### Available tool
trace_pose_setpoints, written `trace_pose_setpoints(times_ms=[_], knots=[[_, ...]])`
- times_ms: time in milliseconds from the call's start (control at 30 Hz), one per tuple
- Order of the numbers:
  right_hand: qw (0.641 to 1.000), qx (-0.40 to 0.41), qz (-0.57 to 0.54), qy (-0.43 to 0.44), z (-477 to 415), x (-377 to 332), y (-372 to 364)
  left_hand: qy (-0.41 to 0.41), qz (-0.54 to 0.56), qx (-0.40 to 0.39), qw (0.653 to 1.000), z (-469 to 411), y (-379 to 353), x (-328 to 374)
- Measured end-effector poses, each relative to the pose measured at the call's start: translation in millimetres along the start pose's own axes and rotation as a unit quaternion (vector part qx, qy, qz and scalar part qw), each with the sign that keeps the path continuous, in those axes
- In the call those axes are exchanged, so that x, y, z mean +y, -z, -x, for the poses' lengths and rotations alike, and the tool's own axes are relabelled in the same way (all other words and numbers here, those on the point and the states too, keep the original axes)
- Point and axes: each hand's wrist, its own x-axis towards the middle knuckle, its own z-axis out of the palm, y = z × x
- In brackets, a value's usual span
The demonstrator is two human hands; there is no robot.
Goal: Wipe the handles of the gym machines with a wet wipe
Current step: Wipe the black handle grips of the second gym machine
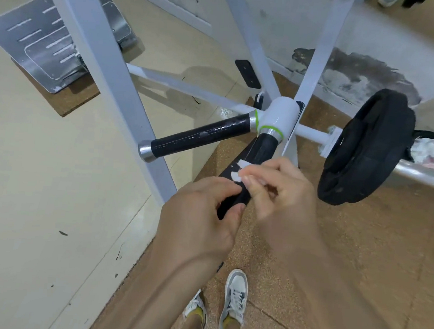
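Right hand (281,192) presses wet wipe (239,170) against near handle (261,152).

Black weight plate (367,147) on its bar, grey footplate (51,45), sneakers (235,299), perhaps crumpled tissues (427,151) behind.

No text, label, brand or number can be read anywhere on the machine or floor.

Glossy black handle (200,137) with shiny metal cap, glossy white-painted frame (107,59), matt rubbery weight plate (367,150)
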Motion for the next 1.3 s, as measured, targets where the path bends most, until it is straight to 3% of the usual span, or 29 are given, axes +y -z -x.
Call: trace_pose_setpoints(times_ms=[133,300,400,467,600,767,900,1100,1300], knots=[[0.995,0.083,0.052,-0.027,-37,9,1,-0.027,-0.046,0.021,0.998,-3,-1,0],[1.000,0.000,-0.001,-0.001,-1,-2,1,-0.003,-0.044,-0.002,0.999,-14,-2,-1],[0.997,0.072,0.032,-0.021,-42,12,4,-0.008,-0.098,-0.010,0.995,-17,-8,5],[0.995,0.077,0.039,-0.041,-48,13,2,0.011,-0.091,-0.014,0.996,-20,-11,6],[1.000,-0.012,-0.022,-0.009,-17,7,6,0.015,-0.077,-0.015,0.997,-25,-12,8],[0.995,0.090,-0.028,-0.041,-44,21,4,-0.006,-0.114,-0.015,0.993,-26,-17,16],[0.997,0.014,-0.067,0.023,-3,18,0,-0.001,-0.080,-0.019,0.997,-30,-19,16],[0.995,0.100,0.013,0.003,-62,30,11,0.009,-0.092,-0.023,0.995,-33,-18,17],[0.999,0.042,0.013,0.023,-37,23,6,0.015,-0.074,-0.019,0.997,-38,-18,19]])
